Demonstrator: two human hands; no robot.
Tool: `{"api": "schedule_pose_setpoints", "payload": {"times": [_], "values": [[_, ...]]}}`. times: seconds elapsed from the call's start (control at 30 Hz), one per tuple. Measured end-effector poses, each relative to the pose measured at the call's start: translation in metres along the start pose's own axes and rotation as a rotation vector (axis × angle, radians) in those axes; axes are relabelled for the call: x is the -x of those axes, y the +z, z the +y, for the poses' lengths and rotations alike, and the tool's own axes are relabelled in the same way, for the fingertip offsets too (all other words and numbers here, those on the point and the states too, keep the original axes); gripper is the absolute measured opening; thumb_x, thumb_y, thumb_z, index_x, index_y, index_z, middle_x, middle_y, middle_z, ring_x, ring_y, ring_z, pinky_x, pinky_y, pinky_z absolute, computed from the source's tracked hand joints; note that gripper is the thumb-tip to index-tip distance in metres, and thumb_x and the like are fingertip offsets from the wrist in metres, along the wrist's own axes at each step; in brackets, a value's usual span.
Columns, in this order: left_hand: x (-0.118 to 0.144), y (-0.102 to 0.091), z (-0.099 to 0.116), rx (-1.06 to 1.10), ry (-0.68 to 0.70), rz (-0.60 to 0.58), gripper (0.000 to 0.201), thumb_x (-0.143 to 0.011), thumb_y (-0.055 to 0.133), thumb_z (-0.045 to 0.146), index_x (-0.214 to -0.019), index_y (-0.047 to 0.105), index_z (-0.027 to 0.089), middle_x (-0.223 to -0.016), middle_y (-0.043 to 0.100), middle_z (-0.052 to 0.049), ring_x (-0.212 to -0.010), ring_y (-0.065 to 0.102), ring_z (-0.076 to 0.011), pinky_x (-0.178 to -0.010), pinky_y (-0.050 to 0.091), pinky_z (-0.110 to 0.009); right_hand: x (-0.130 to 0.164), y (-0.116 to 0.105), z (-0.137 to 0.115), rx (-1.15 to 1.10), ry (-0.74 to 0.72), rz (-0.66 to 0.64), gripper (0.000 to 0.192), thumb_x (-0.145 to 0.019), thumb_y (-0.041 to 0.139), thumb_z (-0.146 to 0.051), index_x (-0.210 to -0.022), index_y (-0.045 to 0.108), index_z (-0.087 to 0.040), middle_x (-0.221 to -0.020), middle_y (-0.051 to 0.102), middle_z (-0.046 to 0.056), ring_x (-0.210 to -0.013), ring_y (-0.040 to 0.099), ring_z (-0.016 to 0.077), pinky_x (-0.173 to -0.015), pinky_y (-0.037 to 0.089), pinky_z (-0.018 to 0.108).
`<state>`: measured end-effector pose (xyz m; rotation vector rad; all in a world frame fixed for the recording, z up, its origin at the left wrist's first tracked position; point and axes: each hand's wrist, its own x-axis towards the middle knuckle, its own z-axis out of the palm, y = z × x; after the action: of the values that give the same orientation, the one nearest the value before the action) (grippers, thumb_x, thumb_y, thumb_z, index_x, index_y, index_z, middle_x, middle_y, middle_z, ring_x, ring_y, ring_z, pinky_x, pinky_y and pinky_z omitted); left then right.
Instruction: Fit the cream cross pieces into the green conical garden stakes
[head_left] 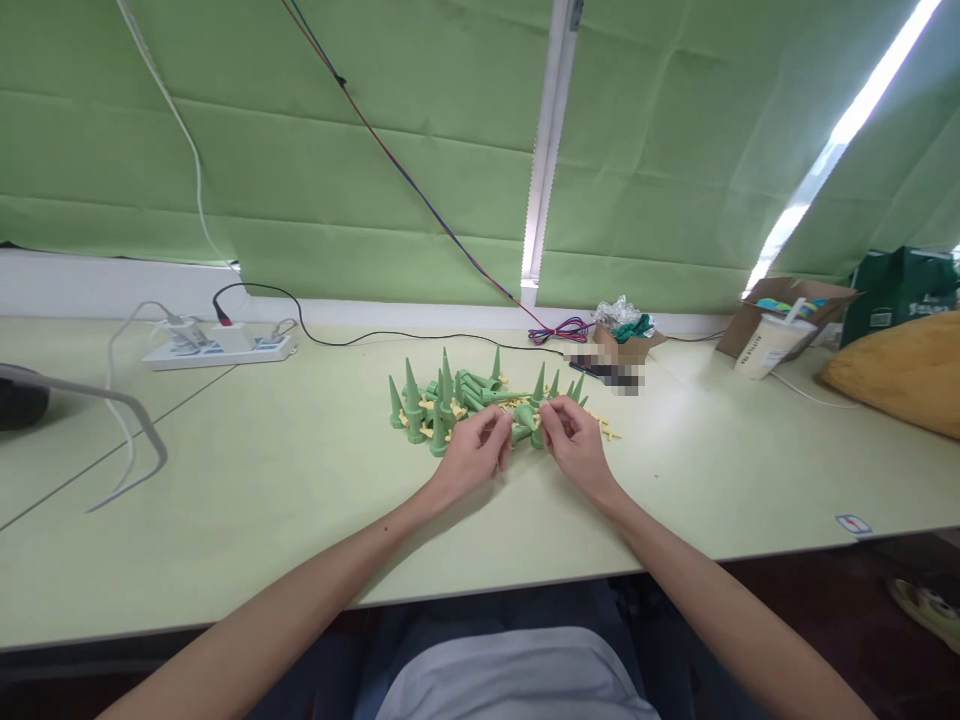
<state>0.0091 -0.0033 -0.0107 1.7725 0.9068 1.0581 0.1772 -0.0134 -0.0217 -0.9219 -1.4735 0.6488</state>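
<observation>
Both my hands meet over a cluster of green plastic cones at the middle of the table. Between them is a tilted green cone-shaped piece (526, 417), its wide end toward me hard to make out. My left hand (478, 445) has its fingers pinched at the left side of this piece. On its other side, my right hand (574, 440) is closed in a pinch too. Several green cones (415, 405) with small yellow parts stand upright left of my hands. More green pieces (478, 383) lie heaped behind, and loose yellow parts (609, 428) lie to the right.
A white power strip (221, 348) with plugs sits at the back left, its black cable running along the table. A dark, blurred-out object (604, 373) lies behind my right hand. Farther right stand a drink cup (771, 345), a cardboard box (739, 325) and a yellow cushion-like thing (900, 370).
</observation>
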Motion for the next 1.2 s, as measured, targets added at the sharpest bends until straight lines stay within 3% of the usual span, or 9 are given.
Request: {"api": "schedule_pose_setpoints", "payload": {"times": [0.17,0.37,0.67,0.9,1.1,1.2], "values": [[-0.001,-0.002,0.005,0.173,-0.157,-0.179,0.055,-0.090,0.038,0.063,-0.068,0.054,0.015,-0.056,0.055,-0.001,-0.043,0.054,-0.0122,-0.038,0.041,-0.023,0.002,-0.001,0.000,0.014,-0.033,-0.062,0.026,-0.094,0.050,-0.042,-0.080,0.055,-0.020,-0.061,0.048,-0.003,-0.052,0.043,0.0106,-0.050,0.036,0.024],[0.000,-0.003,0.001,0.137,-0.111,-0.203,0.047,-0.088,0.048,0.059,-0.072,0.054,0.015,-0.053,0.055,0.000,-0.043,0.055,-0.0123,-0.041,0.043,-0.023,0.002,-0.002,0.001,0.010,-0.018,-0.101,0.028,-0.093,0.051,-0.044,-0.080,0.054,-0.020,-0.062,0.048,-0.002,-0.053,0.044,0.0109,-0.049,0.035,0.024],[0.003,-0.003,0.003,-0.023,-0.020,-0.152,0.035,-0.084,0.058,0.051,-0.076,0.052,0.018,-0.051,0.052,0.004,-0.042,0.050,-0.0111,-0.045,0.041,-0.023,0.001,-0.005,0.000,-0.003,0.043,-0.127,0.033,-0.092,0.051,-0.048,-0.074,0.051,-0.021,-0.054,0.042,-0.005,-0.045,0.037,0.0094,-0.044,0.030,0.024],[0.001,-0.002,-0.002,-0.227,0.134,-0.007,0.034,-0.078,0.066,0.047,-0.070,0.051,0.017,-0.062,0.051,0.002,-0.053,0.048,-0.0103,-0.046,0.039,-0.021,0.000,-0.007,-0.001,-0.025,0.064,-0.180,0.038,-0.092,0.051,-0.050,-0.069,0.047,-0.020,-0.048,0.041,-0.006,-0.041,0.034,0.0085,-0.043,0.027,0.023],[-0.001,-0.001,-0.010,-0.310,0.269,0.041,0.021,-0.081,0.065,0.037,-0.088,0.062,0.017,-0.078,0.055,-0.001,-0.061,0.049,-0.0104,-0.052,0.040,-0.021,-0.001,-0.007,-0.001,-0.042,0.096,-0.199,0.038,-0.092,0.051,-0.050,-0.069,0.048,-0.020,-0.045,0.038,-0.007,-0.039,0.031,0.0080,-0.042,0.024,0.023],[-0.002,0.001,-0.009,-0.279,0.221,0.039,0.024,-0.083,0.063,0.039,-0.093,0.062,0.018,-0.077,0.056,-0.001,-0.057,0.049,-0.0101,-0.051,0.041,-0.022,-0.002,-0.006,-0.002,-0.037,0.087,-0.169,0.039,-0.091,0.052,-0.052,-0.069,0.049,-0.020,-0.046,0.039,-0.007,-0.040,0.031,0.0081,-0.042,0.025,0.023]]}}
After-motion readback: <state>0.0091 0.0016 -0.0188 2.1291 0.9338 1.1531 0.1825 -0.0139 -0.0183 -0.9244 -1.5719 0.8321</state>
